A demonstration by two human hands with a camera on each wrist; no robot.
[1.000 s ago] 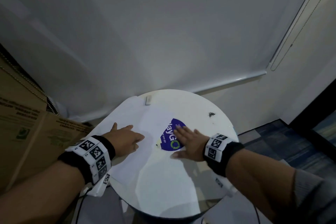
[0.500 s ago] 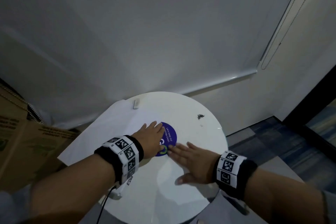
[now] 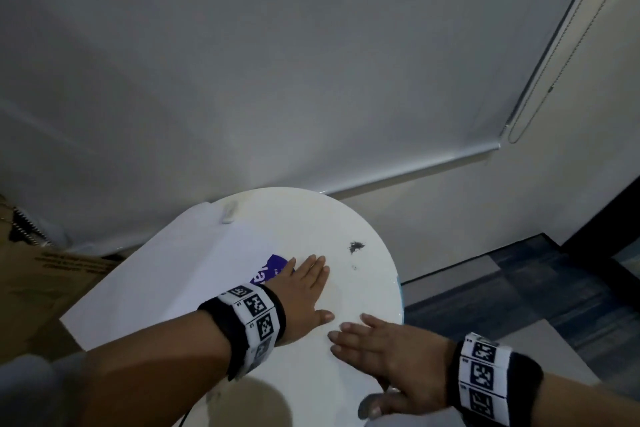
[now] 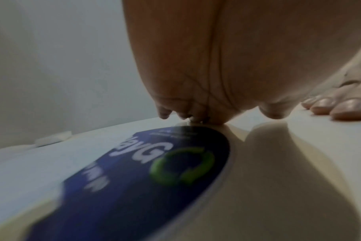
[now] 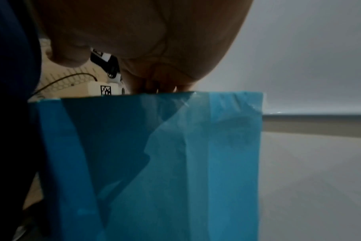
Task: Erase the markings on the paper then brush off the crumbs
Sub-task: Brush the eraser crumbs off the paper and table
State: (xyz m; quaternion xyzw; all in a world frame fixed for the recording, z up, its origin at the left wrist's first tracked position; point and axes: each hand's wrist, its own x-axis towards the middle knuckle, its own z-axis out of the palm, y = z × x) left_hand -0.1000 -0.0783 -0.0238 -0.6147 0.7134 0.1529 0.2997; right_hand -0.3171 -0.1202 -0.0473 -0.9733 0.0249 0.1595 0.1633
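A white sheet of paper (image 3: 173, 274) covers the left part of the round white table (image 3: 311, 215) and overhangs its left edge; I make out no markings on it. A small white eraser (image 3: 228, 215) lies at the paper's far corner, also seen as the eraser (image 4: 52, 138). A dark heap of crumbs (image 3: 356, 246) sits on the bare table at the right. My left hand (image 3: 304, 284) lies flat, fingers straight, half over a blue round sticker (image 3: 272, 269). My right hand (image 3: 377, 350) rests flat near the table's front right edge, holding nothing.
Cardboard boxes (image 3: 52, 274) stand low at the left. A grey roller blind (image 3: 311, 62) hangs behind the table. Blue film (image 5: 155, 163) wraps the table's side under my right hand. Dark carpet floor (image 3: 519, 288) lies to the right.
My left hand has slid right, off the paper and across the blue sticker. My right hand has drawn back from the sticker toward the front right edge.
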